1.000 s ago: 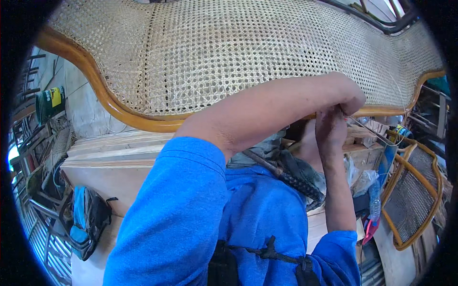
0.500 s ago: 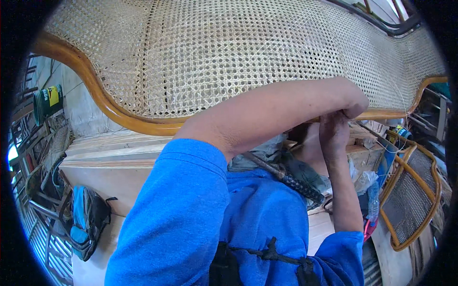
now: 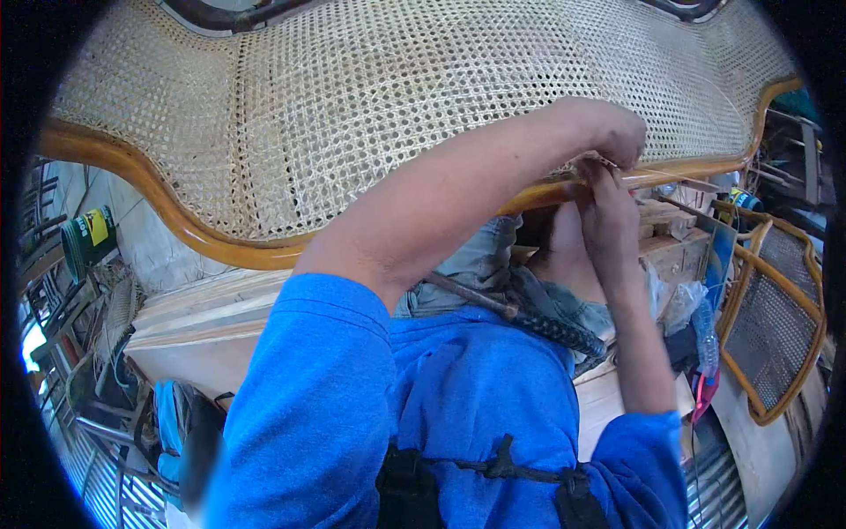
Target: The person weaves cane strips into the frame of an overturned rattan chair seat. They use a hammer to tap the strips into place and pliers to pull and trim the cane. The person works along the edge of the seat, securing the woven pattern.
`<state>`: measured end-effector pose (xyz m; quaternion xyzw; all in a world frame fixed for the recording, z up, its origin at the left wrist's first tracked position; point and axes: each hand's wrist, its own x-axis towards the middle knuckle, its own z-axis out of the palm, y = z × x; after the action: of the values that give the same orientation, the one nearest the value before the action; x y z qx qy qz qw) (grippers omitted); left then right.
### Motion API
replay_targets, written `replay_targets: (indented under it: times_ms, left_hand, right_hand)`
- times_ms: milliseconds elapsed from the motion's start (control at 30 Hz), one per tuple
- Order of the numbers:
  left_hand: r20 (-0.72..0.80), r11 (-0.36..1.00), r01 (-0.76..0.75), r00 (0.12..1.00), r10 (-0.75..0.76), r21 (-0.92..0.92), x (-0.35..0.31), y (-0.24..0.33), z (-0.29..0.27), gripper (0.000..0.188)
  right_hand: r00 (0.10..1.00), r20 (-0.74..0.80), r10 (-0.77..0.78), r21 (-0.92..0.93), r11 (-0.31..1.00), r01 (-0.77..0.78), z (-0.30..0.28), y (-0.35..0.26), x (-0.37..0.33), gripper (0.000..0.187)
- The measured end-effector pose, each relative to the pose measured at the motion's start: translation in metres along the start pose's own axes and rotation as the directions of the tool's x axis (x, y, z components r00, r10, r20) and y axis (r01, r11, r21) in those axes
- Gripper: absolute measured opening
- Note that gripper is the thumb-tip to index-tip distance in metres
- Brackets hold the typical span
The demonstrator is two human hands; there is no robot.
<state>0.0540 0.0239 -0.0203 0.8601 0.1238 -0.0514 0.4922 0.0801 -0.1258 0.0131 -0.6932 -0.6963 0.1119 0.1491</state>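
Observation:
A long woven cane panel (image 3: 423,97) lies in front of me, edged by a curved, glossy brown wooden frame (image 3: 264,256). Across it from the left reaches my left arm, and my left hand (image 3: 624,139) bends down over the panel's near edge, its fingers hidden from view. Just below, my right hand (image 3: 610,207) comes up from underneath to the same spot on the frame. Its fingers are drawn together beside a thin pale strip, and what they grip is too small to make out. The two hands almost touch.
At right stands a smaller wood-framed cane piece (image 3: 771,304), with a clear plastic bottle (image 3: 708,339) beside it. A wooden box (image 3: 674,242) is under the panel's right part. Left are a green-and-yellow can (image 3: 88,234) and a blue-black backpack (image 3: 172,423). A dark-handled tool (image 3: 551,339) lies across my lap.
My view has shifted, so more of the panel's far side shows. Both hands appear slightly higher and further left in view, still together at the frame's edge.

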Motion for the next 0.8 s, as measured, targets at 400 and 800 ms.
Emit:
replay_targets:
  times_ms: [400,800]
  left_hand:
    - [0.065,0.995,-0.065,0.996,0.061,0.070,0.009,-0.003,0.000,0.025]
    - [0.101,0.990,-0.134,0.985,0.137,-0.038,0.011,-0.006,-0.003,0.029]
  right_hand:
    - [0.735,0.677,0.041,0.406,0.813,-0.418,-0.054,-0.036,-0.101,0.041]
    - [0.746,0.495,0.446,0.308,0.713,-0.630,-0.074,-0.011,-0.083,0.030]
